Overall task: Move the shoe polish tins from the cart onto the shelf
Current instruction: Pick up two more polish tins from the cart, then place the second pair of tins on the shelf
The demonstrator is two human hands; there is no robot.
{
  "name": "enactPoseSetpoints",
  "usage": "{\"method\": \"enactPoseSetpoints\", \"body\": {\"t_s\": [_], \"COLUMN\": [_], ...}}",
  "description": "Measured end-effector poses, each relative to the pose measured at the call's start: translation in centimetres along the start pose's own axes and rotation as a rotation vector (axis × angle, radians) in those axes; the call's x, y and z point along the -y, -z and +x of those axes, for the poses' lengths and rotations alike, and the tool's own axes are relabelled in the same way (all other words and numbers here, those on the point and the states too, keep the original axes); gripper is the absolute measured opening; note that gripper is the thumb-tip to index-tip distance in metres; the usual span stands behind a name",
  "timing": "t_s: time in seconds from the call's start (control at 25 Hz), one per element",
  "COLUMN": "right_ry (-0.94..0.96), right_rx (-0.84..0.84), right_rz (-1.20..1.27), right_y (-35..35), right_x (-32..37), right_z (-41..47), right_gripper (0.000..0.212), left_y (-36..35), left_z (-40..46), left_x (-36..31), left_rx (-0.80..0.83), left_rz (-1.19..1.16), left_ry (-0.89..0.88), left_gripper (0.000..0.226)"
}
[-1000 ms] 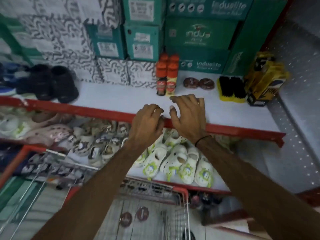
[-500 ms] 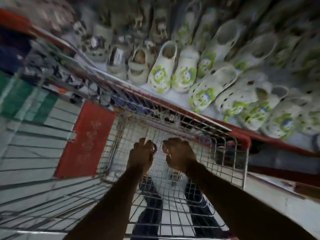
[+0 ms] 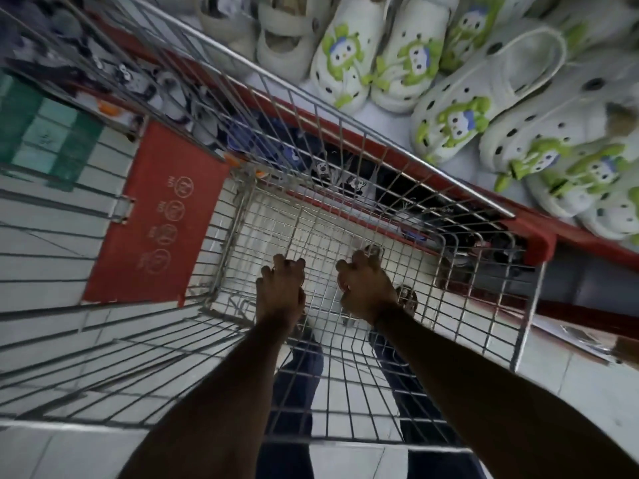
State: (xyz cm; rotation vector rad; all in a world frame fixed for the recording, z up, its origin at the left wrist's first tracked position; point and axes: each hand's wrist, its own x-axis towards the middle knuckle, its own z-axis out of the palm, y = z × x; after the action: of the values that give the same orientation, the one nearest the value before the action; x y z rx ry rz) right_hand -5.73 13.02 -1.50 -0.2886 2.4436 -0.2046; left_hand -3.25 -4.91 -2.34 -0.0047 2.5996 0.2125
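Observation:
Both of my hands reach down to the bottom of the wire shopping cart [image 3: 415, 159]. My left hand [image 3: 281, 288] has its fingers curled tight on the cart floor, and the shoe polish tin under it is hidden. My right hand [image 3: 363, 285] is curled the same way a little to the right, with a small greyish edge of a shoe polish tin [image 3: 376, 251] showing at its fingertips. The upper shelf that holds the other tins is out of view.
A red flap [image 3: 155, 216] hangs on the cart's left end wall. A low shelf with a red edge [image 3: 587, 238] runs along the cart's far side, packed with white and green clogs [image 3: 408, 57]. My legs [image 3: 297, 375] show through the wire floor.
One second ago both hands hovered open over the upper shelf. My view has since swung down, and both hands have dropped into the cart and closed at its floor, where two tins lay.

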Motion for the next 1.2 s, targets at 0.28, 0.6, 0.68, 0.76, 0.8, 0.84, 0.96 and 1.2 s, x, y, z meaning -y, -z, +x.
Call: {"method": "enactPoseSetpoints", "body": {"t_s": [0.28,0.6,0.68,0.76,0.8,0.84,0.96,1.2], "right_ry": [0.143,0.256,0.187,0.124,0.073,0.008,-0.175,-0.325], "right_rx": [-0.329,-1.039,-1.150,-1.185,-1.181,-1.167,-1.107,-0.962], "right_rz": [0.167,0.236,0.220,0.207,0.212,0.224,0.290,0.235], "right_y": [16.7,38.6,43.2,46.4,47.7,48.8,51.0,52.3], "right_x": [7.1,6.7,3.5,-0.2,-2.4,-4.8,-10.9,-19.3], "right_z": [-7.5,-15.4,-17.5,-18.9,-19.8,-20.7,-22.5,-21.6], "right_gripper": [0.059,0.051,0.047,0.045,0.043,0.042,0.041,0.043], "left_y": [18.7,42.2,46.2,48.4,49.3,50.0,50.9,50.8], "left_z": [-7.2,-7.9,-7.6,-6.8,-6.5,-6.1,-4.8,0.0], "left_x": [2.6,-4.0,-8.8,-13.5,-16.4,-19.4,-27.0,-37.5], "left_rx": [-0.313,-0.950,-1.008,-0.990,-0.963,-0.929,-0.822,-0.548], "left_rz": [-0.038,-0.152,-0.118,-0.121,-0.149,-0.172,-0.197,-0.199], "left_ry": [-0.029,-0.227,-0.347,-0.442,-0.491,-0.542,-0.650,-0.629], "left_gripper": [0.057,0.067,0.062,0.055,0.053,0.052,0.050,0.040]}}
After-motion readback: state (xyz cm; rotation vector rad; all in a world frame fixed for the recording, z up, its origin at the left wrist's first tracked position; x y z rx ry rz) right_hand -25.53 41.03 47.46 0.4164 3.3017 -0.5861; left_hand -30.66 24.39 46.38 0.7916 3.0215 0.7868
